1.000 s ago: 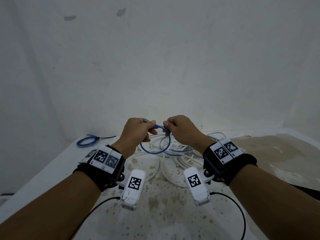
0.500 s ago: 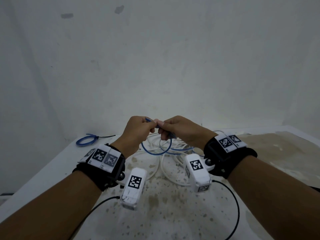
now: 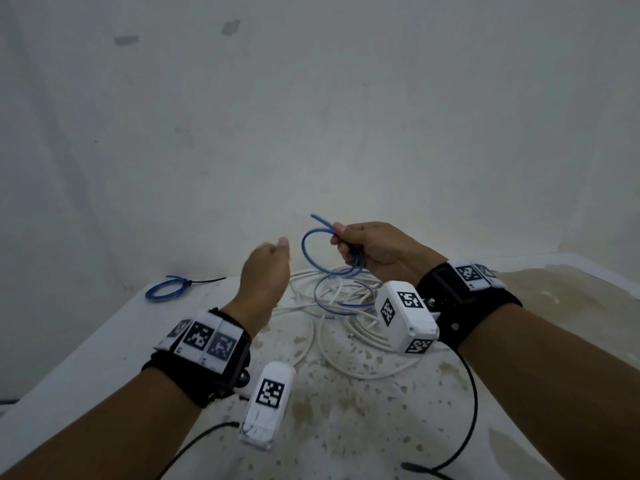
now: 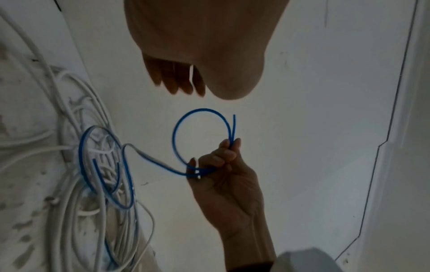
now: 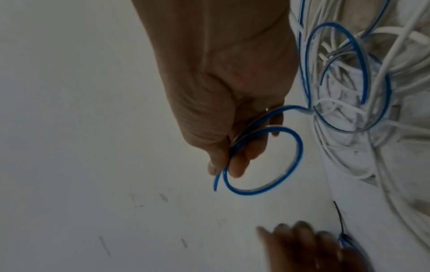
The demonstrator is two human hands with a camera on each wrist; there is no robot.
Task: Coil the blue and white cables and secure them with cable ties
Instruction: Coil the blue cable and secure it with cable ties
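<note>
Your right hand (image 3: 377, 251) is raised above the table (image 3: 104, 344), its thumb and forefinger pinching the blue cable (image 3: 313, 252) where the free end crosses the strand, so that one small loop stands out to the left of your knuckles; the other fingers (image 4: 210, 160) are curled round the same cable lower down. From your grip the blue cable runs down and lies in further loops on top of the white cables (image 3: 332, 337), a loose tangle spread over the stained middle of the table, just beyond your wrists. Your left hand (image 3: 265, 271) hangs in the air to the left of the loop, apart from it and holding nothing; the left wrist view shows its fingers (image 4: 179, 81) close together and loosely bent, touching no cable. At the far left of the table lies a small blue coil (image 3: 166, 291), already bound by a black cable tie (image 3: 204, 281) whose tail points to the right, well apart from the tangle.
</note>
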